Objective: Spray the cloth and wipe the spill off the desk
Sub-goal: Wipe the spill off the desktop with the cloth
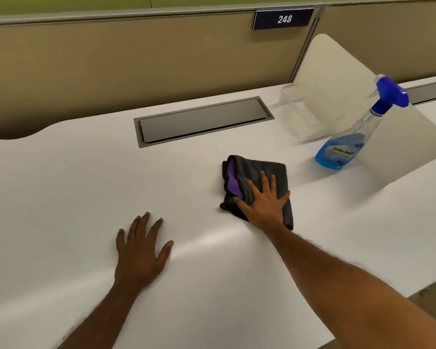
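Observation:
A dark grey cloth [252, 170] with a purple inner fold lies folded on the white desk [73, 185], right of centre. My right hand [263, 200] presses flat on the cloth's near half, fingers spread. My left hand [141, 250] rests palm down on the bare desk to the left, holding nothing. A clear spray bottle [347, 144] with blue liquid and a blue trigger head stands upright to the right of the cloth, untouched. No spill is visible on the desk surface.
A grey cable hatch [202, 120] is set into the desk behind the cloth. A white curved divider panel [400, 137] stands behind the bottle at the right. A tan partition [136, 64] with a "248" sign [283, 19] runs along the back.

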{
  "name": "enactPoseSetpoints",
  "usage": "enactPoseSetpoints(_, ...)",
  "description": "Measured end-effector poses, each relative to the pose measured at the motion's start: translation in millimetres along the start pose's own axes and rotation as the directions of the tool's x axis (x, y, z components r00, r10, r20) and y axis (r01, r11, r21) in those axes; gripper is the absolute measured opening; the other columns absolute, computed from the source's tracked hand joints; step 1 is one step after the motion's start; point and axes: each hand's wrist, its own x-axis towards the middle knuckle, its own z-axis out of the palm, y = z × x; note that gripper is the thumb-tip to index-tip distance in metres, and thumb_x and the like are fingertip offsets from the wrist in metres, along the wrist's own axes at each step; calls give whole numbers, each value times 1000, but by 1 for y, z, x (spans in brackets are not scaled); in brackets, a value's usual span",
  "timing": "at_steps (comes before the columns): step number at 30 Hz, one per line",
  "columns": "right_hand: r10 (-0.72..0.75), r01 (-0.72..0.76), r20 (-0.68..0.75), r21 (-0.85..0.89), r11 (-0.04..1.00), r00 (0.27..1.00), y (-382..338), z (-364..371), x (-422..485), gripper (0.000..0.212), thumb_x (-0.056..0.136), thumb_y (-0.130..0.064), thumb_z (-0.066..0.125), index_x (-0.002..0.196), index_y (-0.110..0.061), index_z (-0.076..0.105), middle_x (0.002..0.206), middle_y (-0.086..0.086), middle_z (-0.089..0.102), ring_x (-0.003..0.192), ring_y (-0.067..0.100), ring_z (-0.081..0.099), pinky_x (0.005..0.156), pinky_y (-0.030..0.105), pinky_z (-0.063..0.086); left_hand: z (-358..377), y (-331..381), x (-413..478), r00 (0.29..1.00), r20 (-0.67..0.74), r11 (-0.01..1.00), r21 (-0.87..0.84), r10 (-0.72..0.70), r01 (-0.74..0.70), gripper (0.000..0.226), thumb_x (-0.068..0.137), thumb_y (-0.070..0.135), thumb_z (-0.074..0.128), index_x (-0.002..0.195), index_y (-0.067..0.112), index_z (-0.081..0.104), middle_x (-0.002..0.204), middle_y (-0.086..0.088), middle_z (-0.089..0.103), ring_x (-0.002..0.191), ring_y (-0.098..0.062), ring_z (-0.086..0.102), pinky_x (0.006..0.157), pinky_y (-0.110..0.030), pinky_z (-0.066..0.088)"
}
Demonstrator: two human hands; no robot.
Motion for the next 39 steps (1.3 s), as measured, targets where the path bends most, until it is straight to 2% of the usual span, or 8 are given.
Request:
enactPoseSetpoints(4, 43, -43, 51, 4, 999, 998, -25, 1, 40, 81, 79, -84, 26, 150, -48, 11, 164, 2, -9, 148, 35, -18, 105, 76, -9, 5, 4, 22, 999, -13, 999, 3, -51, 51, 78, 88, 73, 12, 150, 29, 31, 162, -5, 22, 150, -25, 18, 117, -60, 12)
enactPoseSetpoints(11, -467, 471, 104, -26, 882, 878, -42, 10, 59, 78, 79, -86, 25, 148, -52, 13, 165, -4, -5, 149, 29, -14, 107, 75, 2, -2, 18, 62, 997, 25, 997, 36, -74, 73, 89, 80, 79, 14, 155, 31, 16, 165, -7, 4, 152, -28, 1, 118, -62, 3)
enactPoseSetpoints(16, -128, 128, 28, 16, 992, 991, -45, 4, 99, 80, 78, -82, 28, 149, -46, 18, 165, 0, -1, 150, 29, -10, 106, 76, -7, -2, 14, 64, 999, 13, 999, 10, -52, 52, 87, 82, 80, 20, 154, 32, 19, 165, -6, 6, 152, -27, 2, 118, -61, 4)
enactPoseSetpoints(20, 26, -27, 73, 20, 999, 997, -86, 5, 110, 84, 79, -83, 29, 151, -43, 14, 164, 7, -5, 147, 41, -14, 103, 79, -6, 4, 19, 59, 999, -5, 999, 7, -52, 52, 83, 86, 73, 22, 155, 26, 21, 165, -10, 8, 152, -30, 5, 117, -63, 4)
enactPoseSetpoints(25, -433, 443, 159, -34, 896, 887, -135, 22, 82, 83, 77, -86, 28, 150, -49, 11, 164, 5, -8, 147, 39, -18, 105, 78, -5, 7, 18, 60, 999, -6, 997, 54, -48, 48, 82, 87, 72, 24, 153, 24, 28, 164, -13, 15, 150, -34, 13, 115, -65, 11)
enactPoseSetpoints(28, -556, 563, 136, -18, 826, 820, -123, 21, 85, 76, 80, -83, 27, 148, -51, 17, 165, -2, -2, 150, 29, -13, 109, 73, -1, 7, 16, 62, 999, 5, 998, 50, -50, 49, 83, 86, 74, 17, 154, 26, 24, 164, -11, 12, 151, -32, 9, 116, -65, 9)
enactPoseSetpoints(33, -252, 252, -13, 63, 966, 968, -71, 15, 95, 72, 83, -78, 32, 147, -47, 25, 164, -3, 8, 151, 22, -3, 113, 68, -3, 10, 16, 59, 998, 2, 998, 28, -60, 60, 82, 87, 74, 21, 155, 27, 19, 165, -9, 8, 152, -30, 4, 117, -63, 5)
enactPoseSetpoints(39, -60, 59, 23, 42, 997, 998, -76, 16, 65, 77, 80, -81, 24, 149, -47, 16, 165, 1, -1, 150, 32, -11, 109, 71, -7, 7, 15, 59, 997, 22, 997, 17, -76, 75, 84, 86, 76, 15, 155, 29, 17, 166, -7, 6, 153, -28, 3, 119, -61, 4)
